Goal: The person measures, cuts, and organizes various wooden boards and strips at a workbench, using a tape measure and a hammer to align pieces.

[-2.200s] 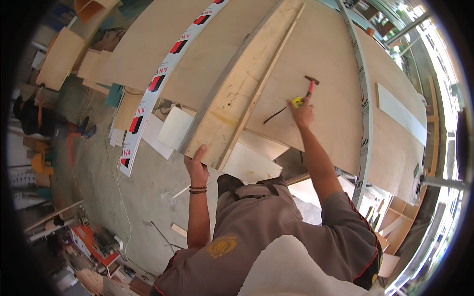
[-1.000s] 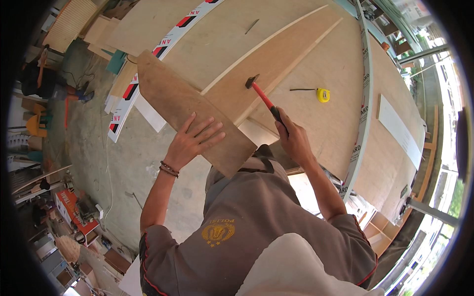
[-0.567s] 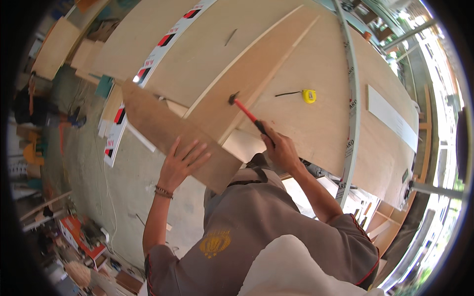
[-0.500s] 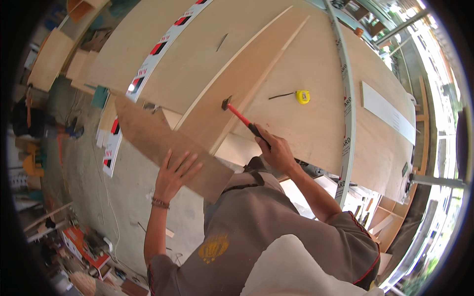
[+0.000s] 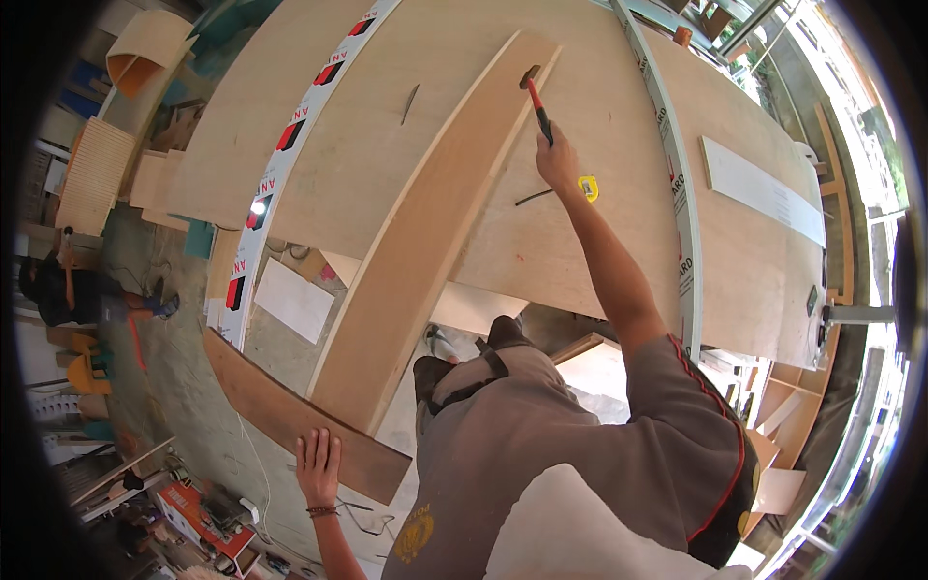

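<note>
Farthest left of the work, a curved-edged brown board lies crosswise at the near end of the long panel, sloping down toward your right. Your left hand rests on it with fingers stretched over its face, near the panel's corner; whether the thumb hooks under the edge, you cannot tell from here. Next, the long wooden panel runs away from you, its long axis leaning from near left to far right, its far part over the plywood desk and its near end beyond the desk's edge. At the far end is the red-and-black hammer, its head over the panel; contact is unclear. Your right hand is wrapped around its handle, just right of the panel, so your hands are well apart: left nearer the board, right nearer the far end. Rightmost, the yellow tape measure sits beside your right wrist.
</note>
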A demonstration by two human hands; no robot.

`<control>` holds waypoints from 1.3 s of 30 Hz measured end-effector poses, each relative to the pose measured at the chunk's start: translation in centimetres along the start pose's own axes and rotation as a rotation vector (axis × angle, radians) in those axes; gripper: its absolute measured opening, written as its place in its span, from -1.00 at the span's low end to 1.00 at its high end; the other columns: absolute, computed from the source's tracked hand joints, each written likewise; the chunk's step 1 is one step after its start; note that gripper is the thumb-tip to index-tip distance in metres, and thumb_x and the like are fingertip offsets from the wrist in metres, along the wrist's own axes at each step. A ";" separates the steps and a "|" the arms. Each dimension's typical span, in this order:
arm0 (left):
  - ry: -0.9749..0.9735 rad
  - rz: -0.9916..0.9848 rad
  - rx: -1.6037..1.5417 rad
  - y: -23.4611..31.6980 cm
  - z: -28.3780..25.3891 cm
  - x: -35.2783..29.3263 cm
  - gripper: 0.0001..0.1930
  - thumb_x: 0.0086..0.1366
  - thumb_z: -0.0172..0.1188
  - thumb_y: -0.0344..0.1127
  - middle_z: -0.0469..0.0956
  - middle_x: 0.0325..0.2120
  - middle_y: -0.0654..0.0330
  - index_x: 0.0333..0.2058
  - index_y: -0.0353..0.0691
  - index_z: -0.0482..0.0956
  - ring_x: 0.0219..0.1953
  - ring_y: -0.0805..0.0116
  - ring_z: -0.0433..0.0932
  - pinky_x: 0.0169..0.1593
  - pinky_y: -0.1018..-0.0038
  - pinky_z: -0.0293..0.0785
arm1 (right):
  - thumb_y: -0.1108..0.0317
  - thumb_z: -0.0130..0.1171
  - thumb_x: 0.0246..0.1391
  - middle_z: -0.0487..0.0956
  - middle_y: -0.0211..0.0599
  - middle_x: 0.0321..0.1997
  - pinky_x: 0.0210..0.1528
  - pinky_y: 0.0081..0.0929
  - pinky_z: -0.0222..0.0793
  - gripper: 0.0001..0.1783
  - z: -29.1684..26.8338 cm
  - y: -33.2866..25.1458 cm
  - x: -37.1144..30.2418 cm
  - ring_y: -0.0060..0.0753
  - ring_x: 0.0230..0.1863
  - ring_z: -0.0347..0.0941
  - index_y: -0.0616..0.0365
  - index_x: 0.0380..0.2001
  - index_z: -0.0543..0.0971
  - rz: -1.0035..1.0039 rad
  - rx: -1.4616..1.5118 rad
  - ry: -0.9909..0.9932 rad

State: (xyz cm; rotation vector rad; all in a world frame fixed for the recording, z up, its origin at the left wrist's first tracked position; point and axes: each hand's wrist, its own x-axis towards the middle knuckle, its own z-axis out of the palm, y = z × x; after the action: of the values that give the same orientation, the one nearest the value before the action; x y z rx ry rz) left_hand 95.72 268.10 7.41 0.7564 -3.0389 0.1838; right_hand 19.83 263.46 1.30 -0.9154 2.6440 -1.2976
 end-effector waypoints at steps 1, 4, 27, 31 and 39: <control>-0.007 -0.012 -0.007 0.3 0.3 -0.7 -0.60 0.34 0.20 -0.39 0.42 0.33 0.16 0.15 -0.02 0.55 0.39 0.09 0.37 0.41 -0.09 0.31 | 0.20 -0.02 0.39 0.62 0.33 -0.14 -0.09 0.21 0.43 -0.51 0.1 -0.3 0.9 0.44 -0.07 0.55 0.16 0.30 0.39 0.036 -0.047 -0.054; -0.022 -0.038 -0.032 0.9 0.5 -1.3 -0.60 0.35 0.19 -0.37 0.42 0.33 0.15 0.16 0.01 0.54 0.39 0.07 0.36 0.41 -0.12 0.29 | 0.17 -0.04 0.39 0.63 0.32 -0.15 -0.08 0.26 0.42 -0.50 1.2 -1.3 2.1 0.43 -0.08 0.56 0.12 0.30 0.40 -0.014 -0.008 0.071; -0.035 -0.137 -0.224 1.6 -2.5 3.1 -0.54 0.35 0.13 -0.39 0.30 0.41 0.05 0.22 -0.01 0.50 0.46 -0.14 0.22 0.48 -0.26 0.08 | 0.16 0.04 0.36 0.66 0.23 -0.14 -0.05 0.14 0.46 -0.52 2.2 3.2 2.3 0.36 -0.07 0.59 0.01 0.28 0.45 0.075 0.053 0.179; -0.028 -0.258 -0.501 0.9 -5.4 8.6 -0.49 0.39 0.04 -0.41 0.30 0.41 0.00 0.31 -0.10 0.46 0.46 -0.08 0.23 0.51 -0.12 0.09 | 0.11 0.07 0.38 0.67 0.18 -0.10 -0.03 0.01 0.49 -0.52 -0.3 5.9 -1.9 0.28 -0.05 0.61 0.00 0.28 0.46 0.229 0.057 0.295; 0.168 -0.091 -0.746 3.5 -6.6 27.1 -0.35 0.24 0.27 -0.41 0.40 0.34 -0.09 0.34 -0.23 0.42 0.39 -0.08 0.36 0.45 0.07 0.25 | 0.14 0.09 0.40 0.68 0.14 -0.10 -0.05 -0.08 0.52 -0.52 -11.2 14.8 -10.4 0.17 -0.05 0.65 0.04 0.30 0.47 0.355 -0.006 0.378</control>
State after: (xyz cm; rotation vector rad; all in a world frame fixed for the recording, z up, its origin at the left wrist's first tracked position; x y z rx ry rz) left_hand 70.01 259.27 14.48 0.7407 -2.5777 -0.7899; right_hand 17.88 283.83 -4.49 -0.1895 2.8971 -1.4846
